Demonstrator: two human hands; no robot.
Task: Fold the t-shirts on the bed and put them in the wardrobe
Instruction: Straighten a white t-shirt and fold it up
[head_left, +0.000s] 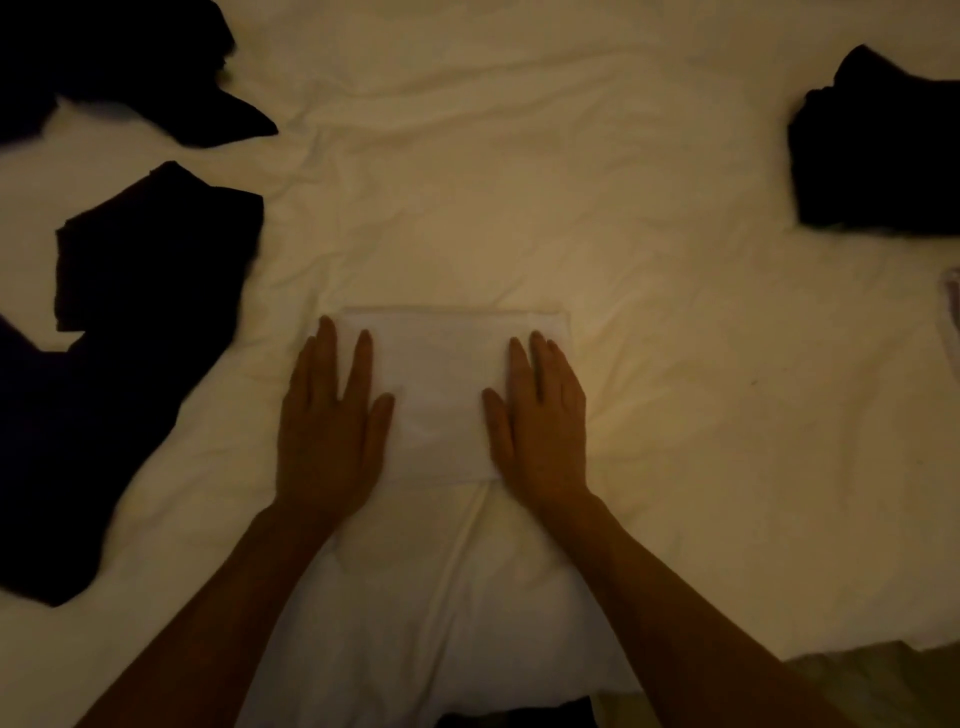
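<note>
A white t-shirt, folded into a neat rectangle, lies on the cream bed sheet in front of me. My left hand lies flat on its left edge with fingers straight and spread. My right hand presses flat on its right edge, fingers together. To the left, unfolded dark t-shirts sprawl over the sheet, with another dark garment at the top left. A folded dark pile sits at the far right.
A pale piece of cloth shows at the right edge of the view. The bed's near edge and a strip of floor appear at the bottom right. The room is dim.
</note>
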